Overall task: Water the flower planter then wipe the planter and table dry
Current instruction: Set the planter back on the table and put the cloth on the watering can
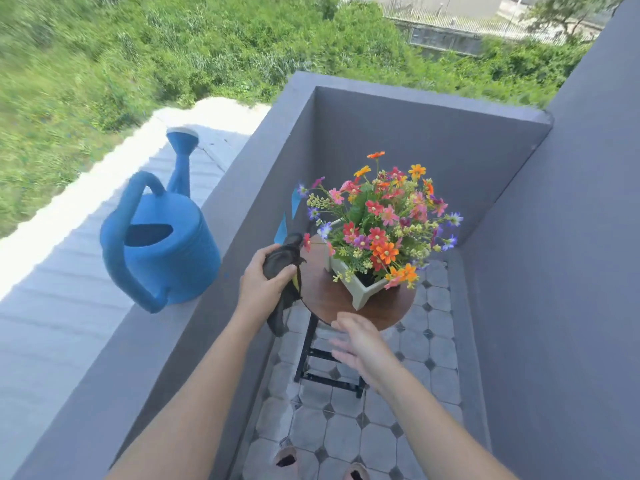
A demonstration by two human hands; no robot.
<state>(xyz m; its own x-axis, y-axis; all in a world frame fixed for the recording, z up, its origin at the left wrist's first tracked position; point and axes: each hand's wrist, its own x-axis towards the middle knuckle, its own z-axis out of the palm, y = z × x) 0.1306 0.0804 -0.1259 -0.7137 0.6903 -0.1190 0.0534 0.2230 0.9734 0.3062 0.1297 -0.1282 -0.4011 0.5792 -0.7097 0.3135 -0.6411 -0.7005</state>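
A pale green square planter [360,292] full of red, pink, orange and purple flowers [381,216] stands on a small round wooden table [322,296] with black legs. My left hand [259,282] grips a dark cloth [282,268] with a yellow patch at the table's left edge; the cloth hangs down past the rim. My right hand [360,344] hovers blurred, fingers spread, just in front of the table's near edge and holds nothing. A blue watering can [162,244] stands upright on the grey parapet to the left, spout pointing away.
The grey parapet wall [221,209] runs along the left and back of a narrow balcony; a tall grey wall [554,271] closes the right. The floor has grey octagonal tiles [346,441]. My feet [287,460] show at the bottom. Beyond lie a white roof and greenery.
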